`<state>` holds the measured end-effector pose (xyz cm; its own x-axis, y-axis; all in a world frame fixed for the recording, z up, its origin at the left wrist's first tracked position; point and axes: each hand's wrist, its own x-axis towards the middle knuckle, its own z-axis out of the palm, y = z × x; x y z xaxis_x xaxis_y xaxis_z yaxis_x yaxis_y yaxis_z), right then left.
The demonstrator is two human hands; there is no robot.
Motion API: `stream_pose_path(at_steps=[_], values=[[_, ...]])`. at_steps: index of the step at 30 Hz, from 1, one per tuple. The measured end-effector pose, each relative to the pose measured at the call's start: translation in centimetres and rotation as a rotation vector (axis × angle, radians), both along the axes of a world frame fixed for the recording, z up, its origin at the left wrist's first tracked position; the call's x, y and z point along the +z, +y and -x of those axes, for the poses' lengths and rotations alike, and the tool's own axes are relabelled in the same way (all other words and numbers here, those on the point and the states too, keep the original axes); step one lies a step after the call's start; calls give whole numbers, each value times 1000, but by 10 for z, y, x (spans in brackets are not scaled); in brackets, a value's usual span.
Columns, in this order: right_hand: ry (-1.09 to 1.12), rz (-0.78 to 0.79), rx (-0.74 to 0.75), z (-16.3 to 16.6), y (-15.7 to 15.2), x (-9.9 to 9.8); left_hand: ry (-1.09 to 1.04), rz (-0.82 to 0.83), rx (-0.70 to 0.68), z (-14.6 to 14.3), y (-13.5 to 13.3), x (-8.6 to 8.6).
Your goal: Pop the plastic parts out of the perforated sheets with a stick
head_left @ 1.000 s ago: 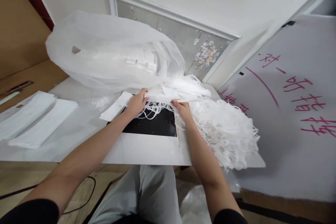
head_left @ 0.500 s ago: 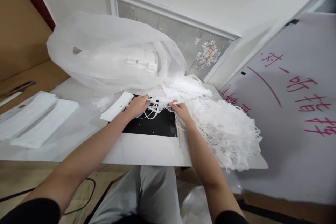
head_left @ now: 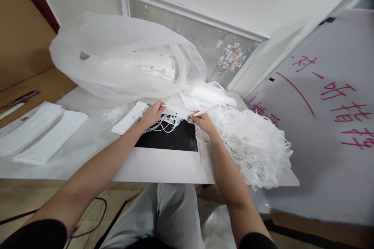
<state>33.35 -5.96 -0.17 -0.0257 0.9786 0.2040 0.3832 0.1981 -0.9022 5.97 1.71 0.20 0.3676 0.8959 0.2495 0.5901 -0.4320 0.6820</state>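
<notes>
My left hand (head_left: 154,113) is closed, pinching the left end of a white folded face mask (head_left: 177,112). My right hand (head_left: 202,120) is closed at the mask's right end. A thin pale stick (head_left: 208,109) also lies along the right fingers. Thin white ear loops (head_left: 166,123) hang in curves below the mask, over a black mat (head_left: 169,140). Left of the mat lies a small white stack (head_left: 130,118), close to my left wrist. A large tangled heap of white masks with loops (head_left: 251,148) spreads to the right of my right forearm.
Two flat white stacks (head_left: 52,136) lie on the left of the white table (head_left: 163,167). Behind my hands is a big translucent plastic bag (head_left: 122,39) with white stacks inside. A framed flower picture (head_left: 230,58) and a whiteboard (head_left: 327,155) stand beyond.
The white mask now stretches flat between my two hands, where bunched loops showed before. My left hand has risen slightly and moved a little left; the right stays nearly in place.
</notes>
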Motion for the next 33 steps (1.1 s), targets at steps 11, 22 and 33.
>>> stream_pose_path(at_steps=[11,22,33], values=[[-113,13,-86,1,-4,5,177,-46,39,-4,-12,19],[238,-101,-45,86,-2,52,-39,73,178,82,-114,89],[-107,-9,42,203,77,36,152,209,380,144,-90,33]])
